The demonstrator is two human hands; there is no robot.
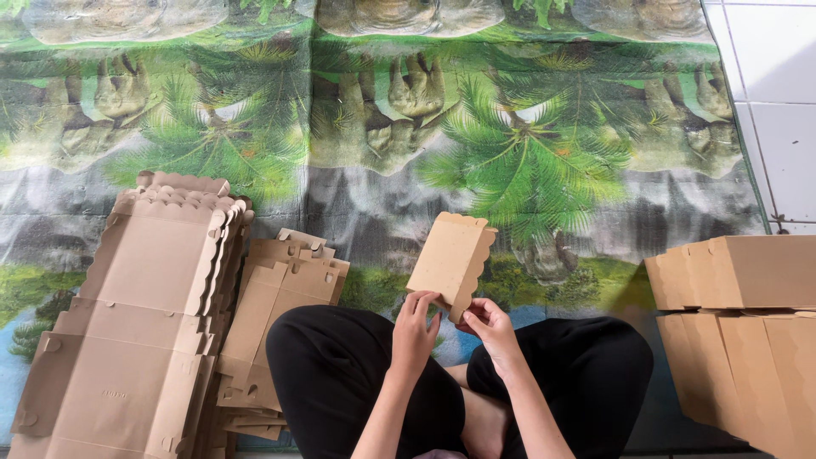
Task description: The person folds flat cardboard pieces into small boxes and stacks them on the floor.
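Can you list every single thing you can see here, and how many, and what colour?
small cardboard piece: one, brown, scalloped edge, held up over the lap, centre.
big flat cardboard stack: one pile, brown, scalloped edges, on the mat at far left.
smaller flat cardboard stack: one pile, brown, beside the big stack, next to the knee.
folded boxes: several, exact count unclear, brown, at the right edge.
printed mat: one, green palm trees with grey and blue, covering the floor.
floor tiles: a few, white, top right corner.
trousers: one pair, black, legs crossed, bottom centre.
left hand: one, gripping the cardboard piece's lower edge.
right hand: one, pinching the cardboard piece's lower corner.
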